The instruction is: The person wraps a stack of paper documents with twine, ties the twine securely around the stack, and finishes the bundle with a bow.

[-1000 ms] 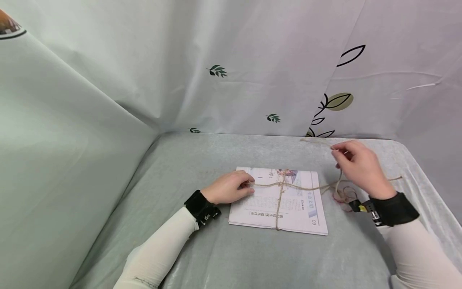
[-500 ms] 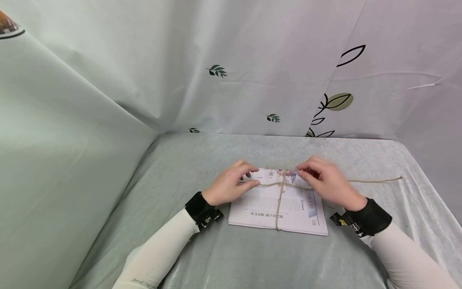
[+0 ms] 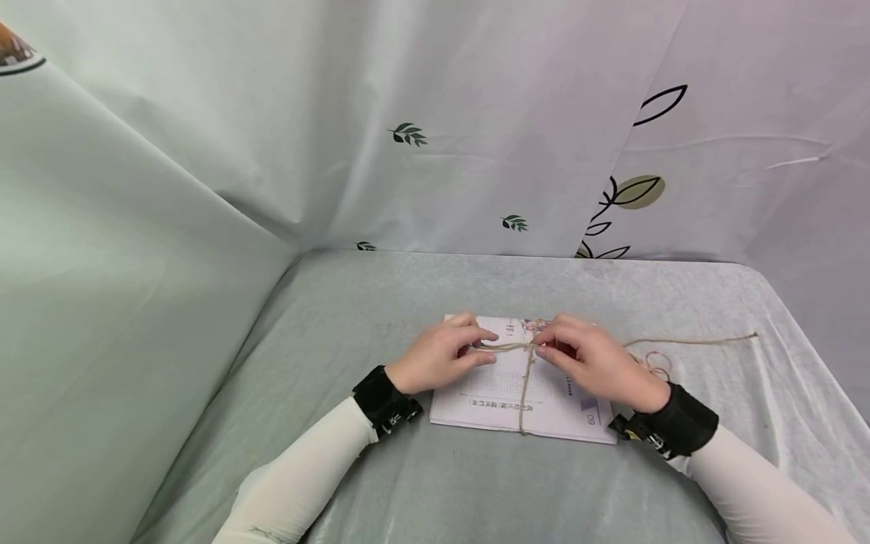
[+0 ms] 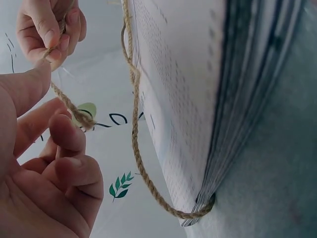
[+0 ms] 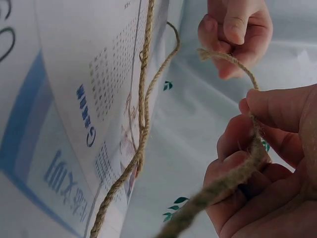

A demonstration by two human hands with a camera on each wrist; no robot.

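A stack of folded newspapers [image 3: 469,400] lies flat, wrapped with twine [image 3: 525,393] that crosses on its top sheet. My right hand [image 3: 598,366] is over the stack's right half and pinches a free length of twine [image 5: 237,64] between thumb and fingers. The frayed tip of that length reaches toward my left hand [image 3: 442,355]. Over the left half, the left hand has its thumb and fingers apart, right at the twine's tip [image 4: 86,121]. Another strand of twine [image 4: 136,144] runs over the newspaper and round its edge.
Grey cloth covers the table [image 3: 381,483]. Right of the stack, a loose twine end [image 3: 707,341] lies near a small reddish loop of string [image 3: 658,363]. A pale leaf-printed curtain [image 3: 462,151] hangs behind, and more fabric slopes on the left.
My right hand has come left from beyond the stack to its middle, bringing the twine end along. The left hand has shifted slightly right, its fingers spreading.
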